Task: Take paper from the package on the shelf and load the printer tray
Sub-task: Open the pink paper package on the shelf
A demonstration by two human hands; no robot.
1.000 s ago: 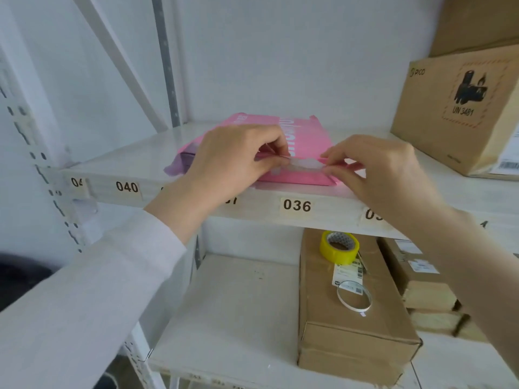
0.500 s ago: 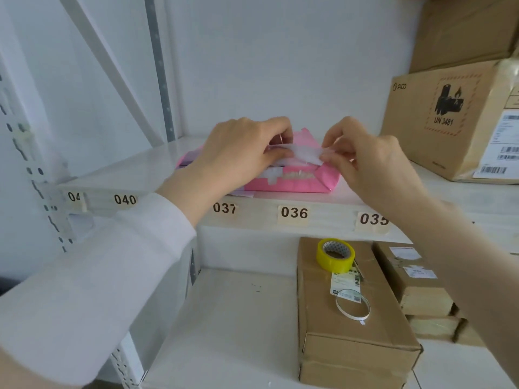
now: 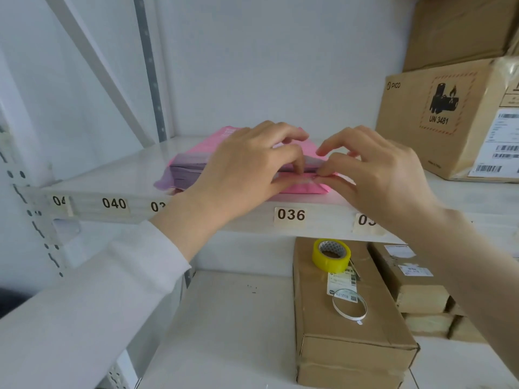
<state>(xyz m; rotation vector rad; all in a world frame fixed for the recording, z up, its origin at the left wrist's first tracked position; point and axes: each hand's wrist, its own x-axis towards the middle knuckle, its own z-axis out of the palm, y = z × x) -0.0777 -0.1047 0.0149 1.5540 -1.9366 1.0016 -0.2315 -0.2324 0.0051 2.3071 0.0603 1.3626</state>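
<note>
A pink paper package [image 3: 304,188] lies flat on the white shelf [image 3: 112,178], above the label 036. Its left end is torn, and the stack of pale sheets [image 3: 186,171] shows there. My left hand [image 3: 247,169] rests over the package, thumb and fingers pinching the wrapper's front flap. My right hand [image 3: 373,169] pinches the same flap from the right, fingertips almost touching the left hand's. Most of the package top is hidden under my hands. No printer is in view.
A brown PICO carton [image 3: 449,119] stands on the same shelf at the right, another box above it. On the lower shelf, a long cardboard box [image 3: 345,327] carries a yellow tape roll [image 3: 331,255] and a white band; smaller boxes [image 3: 415,279] lie beside it.
Both hands have come lower and closer together, from lifting the wrapper flap to pinching it at the package's front edge. The package's exposed left end shows more.
</note>
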